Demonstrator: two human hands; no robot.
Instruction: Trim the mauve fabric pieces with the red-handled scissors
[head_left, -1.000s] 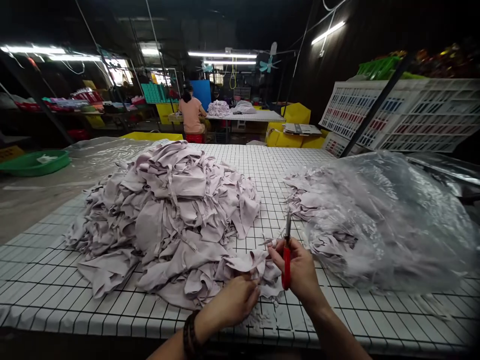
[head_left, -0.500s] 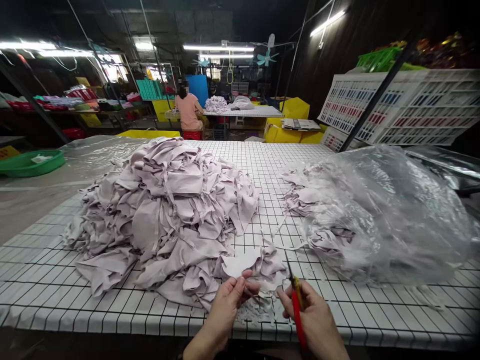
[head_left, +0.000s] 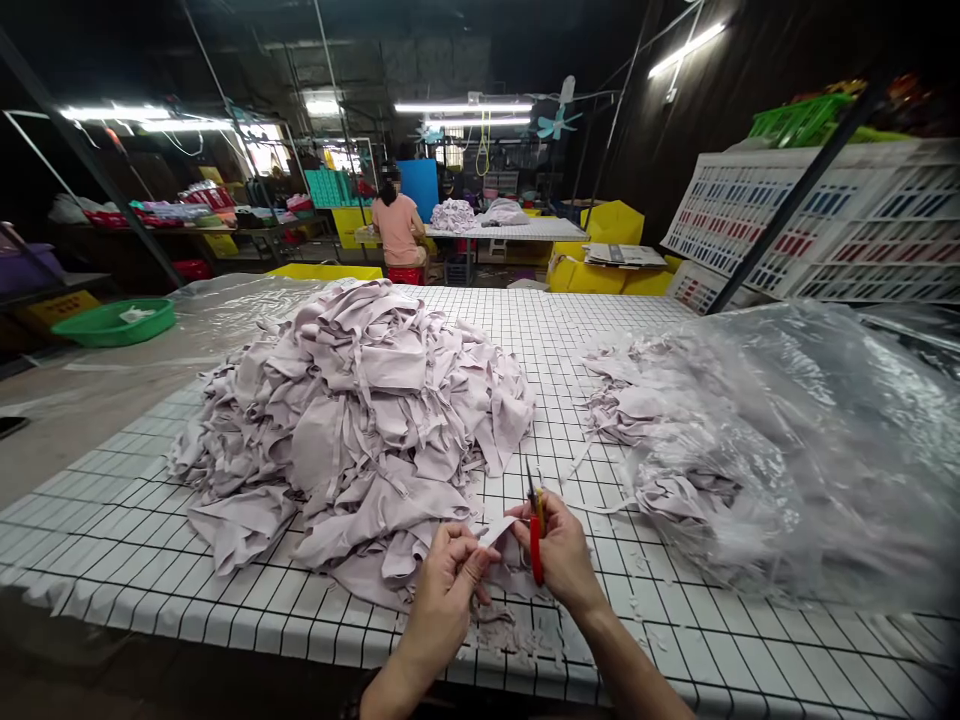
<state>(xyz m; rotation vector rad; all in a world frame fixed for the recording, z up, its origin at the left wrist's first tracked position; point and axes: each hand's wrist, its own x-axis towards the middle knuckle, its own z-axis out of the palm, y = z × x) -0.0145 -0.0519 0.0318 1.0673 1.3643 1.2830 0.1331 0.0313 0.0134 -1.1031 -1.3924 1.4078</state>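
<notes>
Between my two hands a pale strap (head_left: pixel 496 531) of a garment is stretched. My left hand (head_left: pixel 453 577) pinches its near end, with the garment's cloth hanging below. Red-handled scissors (head_left: pixel 536 540) sit in my right hand (head_left: pixel 559 550), their dark blades pointing up and away. The fingertips of that same hand touch the strap's other end. Close beyond my left hand rises a big heap of pale mauve garments (head_left: pixel 367 400). Small cloth scraps (head_left: pixel 536 640) lie on the checked tablecloth (head_left: pixel 300 630) beneath my hands.
On the right, a clear plastic bag (head_left: pixel 810 440) holds more mauve garments. A green tray (head_left: pixel 116 322) stands at the far left. White crates (head_left: pixel 810 220) are stacked at the back right. A person (head_left: pixel 397 228) sits at another table farther back.
My right hand has moved left and up to meet the strap, bringing the scissors along. The strap is now stretched between both hands. The whole view has shifted slightly left.
</notes>
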